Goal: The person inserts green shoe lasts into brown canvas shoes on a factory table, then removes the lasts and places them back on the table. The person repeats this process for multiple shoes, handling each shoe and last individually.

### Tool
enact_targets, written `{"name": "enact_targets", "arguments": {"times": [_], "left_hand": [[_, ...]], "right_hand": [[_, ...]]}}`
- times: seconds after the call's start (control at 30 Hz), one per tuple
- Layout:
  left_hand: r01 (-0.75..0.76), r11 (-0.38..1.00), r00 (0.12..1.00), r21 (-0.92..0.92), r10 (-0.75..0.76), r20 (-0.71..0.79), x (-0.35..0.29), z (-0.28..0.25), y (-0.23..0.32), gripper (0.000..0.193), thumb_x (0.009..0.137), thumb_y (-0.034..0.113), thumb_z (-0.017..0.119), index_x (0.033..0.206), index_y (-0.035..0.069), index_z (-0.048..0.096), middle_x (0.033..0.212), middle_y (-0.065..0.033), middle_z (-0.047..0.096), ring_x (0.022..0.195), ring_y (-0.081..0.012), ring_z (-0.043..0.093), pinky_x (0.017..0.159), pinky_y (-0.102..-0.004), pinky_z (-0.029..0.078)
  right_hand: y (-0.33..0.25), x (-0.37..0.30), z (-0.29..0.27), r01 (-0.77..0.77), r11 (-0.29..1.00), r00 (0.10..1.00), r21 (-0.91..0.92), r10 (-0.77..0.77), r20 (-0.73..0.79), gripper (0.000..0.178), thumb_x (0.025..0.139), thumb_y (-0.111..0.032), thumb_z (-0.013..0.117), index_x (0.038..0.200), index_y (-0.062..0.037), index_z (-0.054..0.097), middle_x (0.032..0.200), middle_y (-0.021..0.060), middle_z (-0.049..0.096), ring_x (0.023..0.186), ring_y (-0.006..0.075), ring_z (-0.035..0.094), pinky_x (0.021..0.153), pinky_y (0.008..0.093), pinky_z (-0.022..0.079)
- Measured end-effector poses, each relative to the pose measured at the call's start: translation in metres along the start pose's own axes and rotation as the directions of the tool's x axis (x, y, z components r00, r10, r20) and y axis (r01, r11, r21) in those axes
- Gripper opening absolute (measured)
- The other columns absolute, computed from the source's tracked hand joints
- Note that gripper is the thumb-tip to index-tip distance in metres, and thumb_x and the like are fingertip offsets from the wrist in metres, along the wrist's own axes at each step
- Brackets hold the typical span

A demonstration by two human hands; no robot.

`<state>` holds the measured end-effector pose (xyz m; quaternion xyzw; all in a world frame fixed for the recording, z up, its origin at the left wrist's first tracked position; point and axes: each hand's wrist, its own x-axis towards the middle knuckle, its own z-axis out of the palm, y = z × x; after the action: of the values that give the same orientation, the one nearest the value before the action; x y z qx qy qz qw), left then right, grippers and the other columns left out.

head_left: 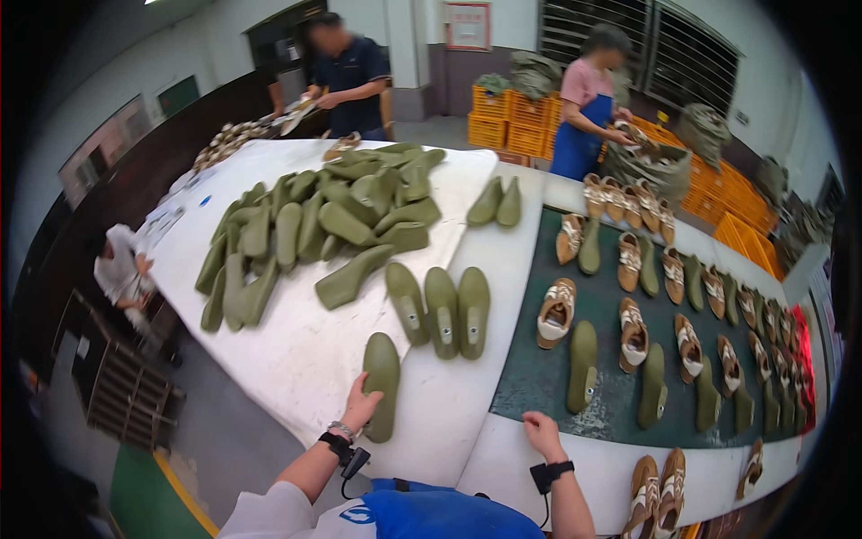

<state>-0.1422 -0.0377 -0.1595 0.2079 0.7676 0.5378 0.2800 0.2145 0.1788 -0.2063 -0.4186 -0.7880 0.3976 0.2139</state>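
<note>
My left hand (361, 402) grips the side of a green shoe last (382, 373), its thumb lying along the edge. This last points away from me, at the near edge of the white table. Just beyond it, three more lasts (441, 310) lie side by side. My right hand (542, 435) hovers by the near edge of the dark green board (530, 382), fingers curled with nothing visible in them. The nearest last on that board (582, 366) lies ahead of this hand, with a brown-and-white sneaker (556, 310) behind it.
A heap of green lasts (328, 211) covers the white table (296, 359). Rows of sneakers and lasts fill the board. A pair of sneakers (658, 490) stands at the near right. Two people work at the back, near orange crates (489, 117); another person sits at far left.
</note>
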Motion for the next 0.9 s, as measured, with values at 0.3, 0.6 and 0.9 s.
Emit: {"name": "enact_targets", "arguments": {"times": [0.3,0.6,0.9], "left_hand": [[0.121,0.984,0.897,0.132,-0.165,0.410,-0.089,0.026,0.002,0.084,0.070,0.021,0.068,0.140,0.001,0.026,0.125,-0.0236,0.047,0.112,-0.0298,0.051,0.097,-0.0363,0.040],[-0.265,0.897,0.960,0.353,0.212,0.183,-0.075,0.004,-0.004,0.058,0.075,0.012,0.063,0.128,0.006,0.042,0.117,-0.0212,0.053,0.108,-0.0361,0.052,0.094,-0.0388,0.043],[-0.341,0.853,0.915,0.396,0.397,-0.068,0.077,-0.017,-0.009,0.046,0.070,0.005,0.060,0.115,0.006,0.050,0.126,-0.0284,0.040,0.112,-0.0446,0.045,0.095,-0.0440,0.042]], "right_hand": [[-0.103,0.003,0.059,0.359,0.920,0.908,0.158,-0.383,0.171,0.033,0.078,-0.013,0.064,0.109,-0.0045,0.060,0.107,0.0169,0.059,0.100,0.0356,0.055,0.089,0.0396,0.045],[-0.163,0.101,0.069,0.475,0.880,0.875,-0.025,-0.470,0.117,0.030,0.077,-0.011,0.065,0.107,-0.0049,0.061,0.105,0.0155,0.060,0.100,0.0336,0.057,0.088,0.0379,0.046],[-0.147,0.145,0.081,0.232,0.935,0.965,-0.269,-0.255,-0.055,0.046,0.074,-0.018,0.068,0.116,-0.0056,0.056,0.118,0.0196,0.052,0.106,0.0357,0.054,0.091,0.0395,0.045]]}}
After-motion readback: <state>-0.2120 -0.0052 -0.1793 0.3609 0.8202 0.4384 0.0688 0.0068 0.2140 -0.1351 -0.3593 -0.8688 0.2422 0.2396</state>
